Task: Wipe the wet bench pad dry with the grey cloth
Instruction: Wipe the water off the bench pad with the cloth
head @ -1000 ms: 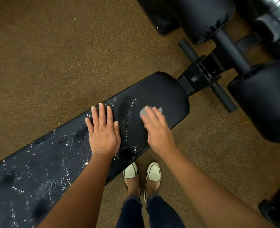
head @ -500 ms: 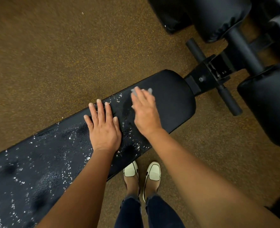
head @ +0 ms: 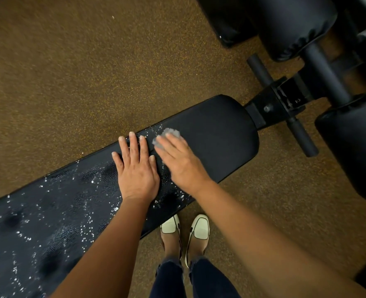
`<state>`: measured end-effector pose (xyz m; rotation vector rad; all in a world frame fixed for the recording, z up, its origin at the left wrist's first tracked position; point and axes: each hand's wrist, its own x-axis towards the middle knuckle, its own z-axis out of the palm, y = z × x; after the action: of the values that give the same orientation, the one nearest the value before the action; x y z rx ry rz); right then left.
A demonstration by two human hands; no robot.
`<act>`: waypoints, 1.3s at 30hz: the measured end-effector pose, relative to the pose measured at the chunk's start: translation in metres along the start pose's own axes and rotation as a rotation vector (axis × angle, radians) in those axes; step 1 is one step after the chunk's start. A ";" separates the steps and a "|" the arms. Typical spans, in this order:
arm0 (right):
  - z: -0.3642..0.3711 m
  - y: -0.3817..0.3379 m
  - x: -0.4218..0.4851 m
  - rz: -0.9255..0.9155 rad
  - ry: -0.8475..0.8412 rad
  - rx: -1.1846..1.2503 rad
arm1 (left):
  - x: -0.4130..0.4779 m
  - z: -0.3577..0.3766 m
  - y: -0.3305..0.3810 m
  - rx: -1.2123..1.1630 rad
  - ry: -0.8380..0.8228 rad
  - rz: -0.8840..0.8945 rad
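A long black bench pad (head: 218,134) runs from the lower left to the middle right. Water droplets speckle its left half, while the right end looks dry. My left hand (head: 135,168) lies flat on the pad with fingers spread. Just to its right, my right hand (head: 181,160) presses the grey cloth (head: 170,134) onto the pad with straight fingers. Only the far edge of the cloth shows beyond my fingertips, near the pad's far edge.
The black metal bench frame (head: 278,104) with short pegs joins the pad's right end. Large black roller pads (head: 295,24) stand at the upper right and at the right edge. Brown speckled floor (head: 70,72) surrounds the bench. My feet in cream shoes (head: 185,229) stand below the pad.
My right hand slid the cloth across the pad to the far edge and leftward, ending close beside my left hand. The left hand stayed in place.
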<state>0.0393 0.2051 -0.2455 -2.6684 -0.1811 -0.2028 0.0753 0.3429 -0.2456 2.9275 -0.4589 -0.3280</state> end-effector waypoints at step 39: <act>0.001 0.030 0.058 0.194 0.134 -0.078 | 0.001 -0.007 -0.019 -0.057 0.110 -0.063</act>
<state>0.1007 0.1846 -0.2496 -2.7161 0.1302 -0.3313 0.0832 0.3615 -0.2431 2.8906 -0.3372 -0.1832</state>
